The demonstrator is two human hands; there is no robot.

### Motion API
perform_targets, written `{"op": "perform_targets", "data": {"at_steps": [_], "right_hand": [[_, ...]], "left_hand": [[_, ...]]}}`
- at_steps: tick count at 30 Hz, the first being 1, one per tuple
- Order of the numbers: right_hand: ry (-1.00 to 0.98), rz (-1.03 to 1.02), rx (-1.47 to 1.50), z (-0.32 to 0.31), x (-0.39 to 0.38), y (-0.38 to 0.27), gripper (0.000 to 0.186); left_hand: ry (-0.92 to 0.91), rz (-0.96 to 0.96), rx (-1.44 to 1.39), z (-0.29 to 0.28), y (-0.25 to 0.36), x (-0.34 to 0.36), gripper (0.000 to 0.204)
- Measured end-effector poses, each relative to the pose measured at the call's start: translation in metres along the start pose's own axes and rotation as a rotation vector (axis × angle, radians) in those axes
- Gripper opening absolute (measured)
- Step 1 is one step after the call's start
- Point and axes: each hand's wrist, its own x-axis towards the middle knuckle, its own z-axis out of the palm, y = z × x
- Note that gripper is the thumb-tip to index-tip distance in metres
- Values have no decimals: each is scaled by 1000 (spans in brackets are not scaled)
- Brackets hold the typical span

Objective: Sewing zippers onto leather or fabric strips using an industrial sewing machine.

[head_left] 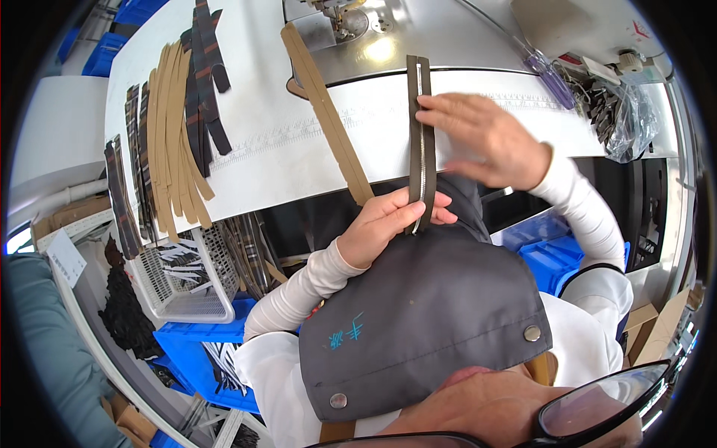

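A dark brown zipper (413, 160) with silver metal teeth lies lengthwise over the front edge of the white table. Its near end is gripped by my left hand (388, 220), thumb on top and fingers underneath. My right hand (489, 142) is at the zipper's right side, fingers stretched out and somewhat blurred, with the fingertips at the upper part of the tape. Left of the zipper, a long tan fabric strip (321, 104) slants across the table, its lower end reaching my left hand.
A sewing machine's metal bed (441, 37) is at the far side. Tan strips (166, 127) and dark plaid strips (203, 82) lie at left. A purple-handled tool (549, 78) and a clear plastic bag (631, 119) are at right. Below stand a white basket (187, 299) and blue bins (175, 347).
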Motion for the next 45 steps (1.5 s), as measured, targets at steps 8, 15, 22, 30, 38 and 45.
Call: {"op": "perform_targets", "data": {"at_steps": [8,15,22,30,38,45], "right_hand": [[243,107,-253,32,6,10,54],[329,94,-344,33,24,24,42],[266,107,-282,31,19,22,46],[218,52,-227,24,32,27,43],[290,-5,-253,22,47,41,33],[325,-100,-252,21,63,55,32]], "left_hand": [[56,60,264,-5,-22,-2,26],[123,244,613,-21,-45,-1,29],[113,456,1398,-29,49,-51,23],[694,591,2079,-141,110,33,55],[497,587,2163,-106,80,33,62],[633,666,2148,-118,99,57,45]]}}
